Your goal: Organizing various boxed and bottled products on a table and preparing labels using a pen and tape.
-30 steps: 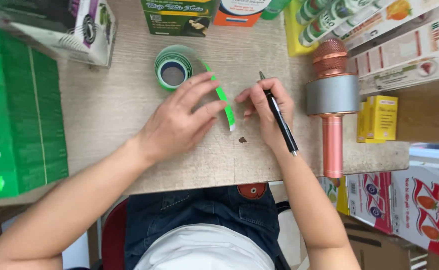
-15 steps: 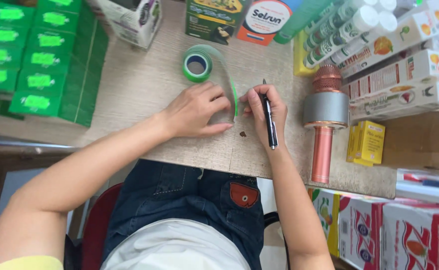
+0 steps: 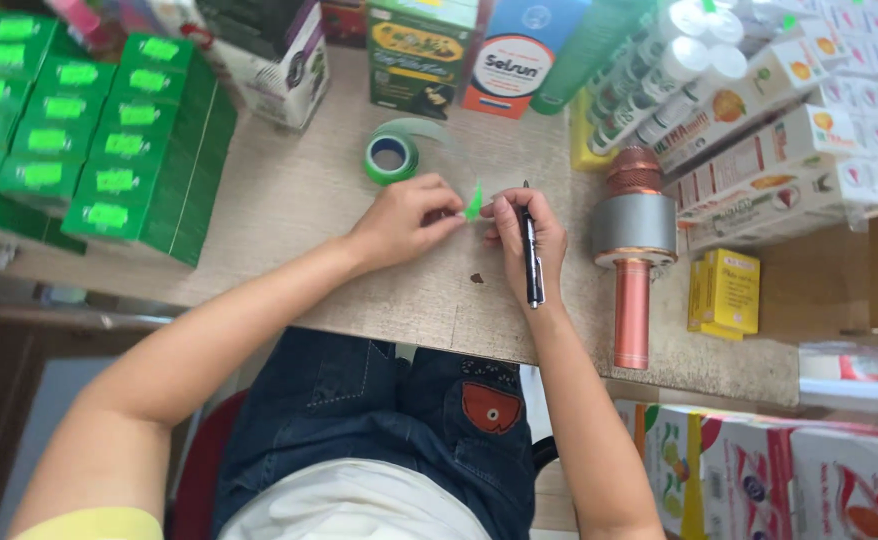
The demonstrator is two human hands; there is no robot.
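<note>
Both hands had lifted the green tape strip (image 3: 474,200), left hand (image 3: 404,222) and right hand (image 3: 525,235) pinching its ends taut between fingertips, black pen (image 3: 531,255) tucked under right fingers.

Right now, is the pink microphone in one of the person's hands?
No, the pink microphone lies on the table beside the right hand, which holds a black pen.
</note>
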